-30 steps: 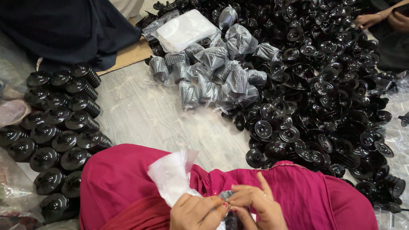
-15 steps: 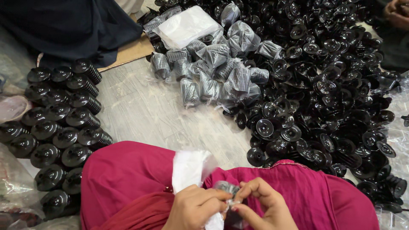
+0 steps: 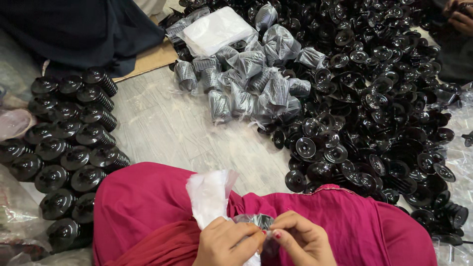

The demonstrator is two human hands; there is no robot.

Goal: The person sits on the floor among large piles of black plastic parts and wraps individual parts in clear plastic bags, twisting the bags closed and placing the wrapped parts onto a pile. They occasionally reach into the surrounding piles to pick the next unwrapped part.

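Fingers of my left hand and right hand pinched a clear-wrapped black part over my pink lap, beside white bags. Bagged parts lay well apart on the floor.

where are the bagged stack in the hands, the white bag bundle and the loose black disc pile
bagged stack (image 3: 253,220), head view, its shiny top.
white bag bundle (image 3: 209,194), head view, its middle.
loose black disc pile (image 3: 384,108), head view, its centre.

Glossy black plastic discs, crinkly clear plastic bags, matt magenta cloth.
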